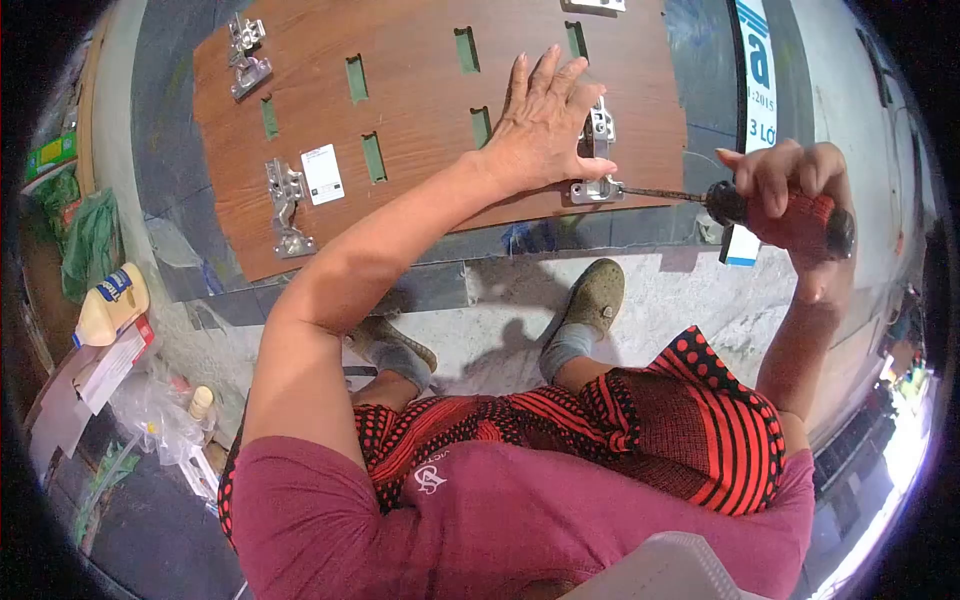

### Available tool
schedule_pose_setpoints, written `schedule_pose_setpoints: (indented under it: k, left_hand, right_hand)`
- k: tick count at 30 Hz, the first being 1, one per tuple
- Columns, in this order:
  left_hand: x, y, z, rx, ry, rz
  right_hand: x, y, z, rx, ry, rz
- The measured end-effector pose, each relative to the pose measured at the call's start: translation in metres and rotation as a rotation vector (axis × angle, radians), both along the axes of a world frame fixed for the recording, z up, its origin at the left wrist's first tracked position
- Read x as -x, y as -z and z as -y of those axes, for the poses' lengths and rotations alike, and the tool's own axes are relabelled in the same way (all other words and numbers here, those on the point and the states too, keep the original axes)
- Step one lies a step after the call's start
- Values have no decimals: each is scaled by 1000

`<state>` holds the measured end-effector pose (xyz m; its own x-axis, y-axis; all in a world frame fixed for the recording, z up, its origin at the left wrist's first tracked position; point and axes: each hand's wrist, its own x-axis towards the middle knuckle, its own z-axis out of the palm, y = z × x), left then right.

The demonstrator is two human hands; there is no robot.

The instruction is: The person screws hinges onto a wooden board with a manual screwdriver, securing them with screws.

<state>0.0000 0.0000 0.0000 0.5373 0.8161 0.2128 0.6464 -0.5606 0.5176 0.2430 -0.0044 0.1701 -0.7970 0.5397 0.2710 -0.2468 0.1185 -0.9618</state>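
Observation:
A metal cabinet hinge (601, 125) lies at the right side of a brown wood-grain board (420, 85). My left hand (540, 135) is over it, with the thumb pressed on its lower end and the index finger at its upper end; the other fingers stretch across the board. My right hand (815, 175) is wrapped around the red-and-black handle of a screwdriver (790, 220). The screwdriver's shaft lies nearly level, its tip meeting the hinge's lower plate beside my left thumb. Whether the tip sits in a screw cannot be made out.
More hinges stand on the board, at its lower left (287, 205) and upper left (247, 55). A white label (322, 174) and several green-filled slots mark the board. A lettered strip (757, 90) lies to the right. On the left are a glue bottle (112, 303) and plastic bags.

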Motion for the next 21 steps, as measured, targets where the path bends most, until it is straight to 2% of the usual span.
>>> schedule_pose_setpoints:
  k: [2, 3, 5, 6, 8, 9, 11, 13, 15, 16, 18, 19, 21]
  left_hand:
    - [0, 0, 0, -5, -1, 6]
    - [0, 0, 1, -3, -2, 8]
    - [0, 1, 1, -13, 0, 16]
    - [-1, 0, 0, -13, 1, 17]
    - [0, 0, 1, -13, 8, 24]
    - [0, 0, 1, -13, 10, 23]
    - [0, -2, 0, -2, 11, 8]
    - [0, -2, 0, -8, 14, 17]
    - [0, -1, 0, -13, 17, 28]
    - [0, -1, 0, -12, 15, 26]
    - [0, -1, 0, -9, 14, 24]
    - [0, -1, 0, -11, 12, 29]
    - [0, -1, 0, -14, 9, 34]
  right_hand:
    - [0, -3, 9, 80, 188, 87]
    - [3, -5, 16, 82, 187, 89]
    - [11, -8, 26, 162, 421, 116]
    - [11, -10, 25, 161, 422, 118]
    - [11, -15, 22, 117, 578, 267]
    - [8, -15, 19, 118, 579, 266]
    - [2, -12, 11, -147, 626, 357]
    - [4, -10, 9, -163, 623, 321]
    - [7, -7, 12, 16, 551, 210]
    - [9, -8, 14, 17, 550, 211]
    - [12, -9, 19, 150, 358, 335]
    - [11, -4, 16, 104, 240, 332]
    - [16, -2, 17, -46, 169, 422]
